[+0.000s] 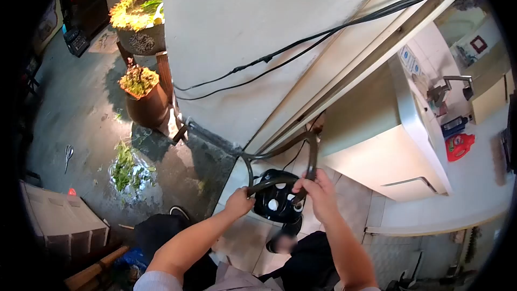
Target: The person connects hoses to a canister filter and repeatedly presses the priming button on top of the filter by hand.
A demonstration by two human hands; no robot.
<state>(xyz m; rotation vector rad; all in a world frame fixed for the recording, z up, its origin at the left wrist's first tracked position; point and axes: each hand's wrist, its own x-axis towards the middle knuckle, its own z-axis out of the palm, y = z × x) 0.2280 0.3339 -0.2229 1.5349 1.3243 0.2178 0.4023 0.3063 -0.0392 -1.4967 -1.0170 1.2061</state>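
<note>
A thick dark hose [274, 181] runs in a loop in front of me, with part of it curving back along the foot of the wall. My left hand [239, 202] is closed round the hose on the left. On the right, my right hand [319, 193] grips the same hose where it bends upward, fingers wrapped about it. Below and between the hands sits a black plastic object with pale round spots [273, 203] on the tiled floor; its kind is unclear and the hose partly covers it.
A white cabinet-like appliance [371, 164] stands close on the right. Beyond it are a faucet [449, 83] and a red bottle [459, 146]. Black cables [301, 48] cross the wall. Potted plants [145, 105] and wet greens [126, 170] are at left, near a box [62, 221].
</note>
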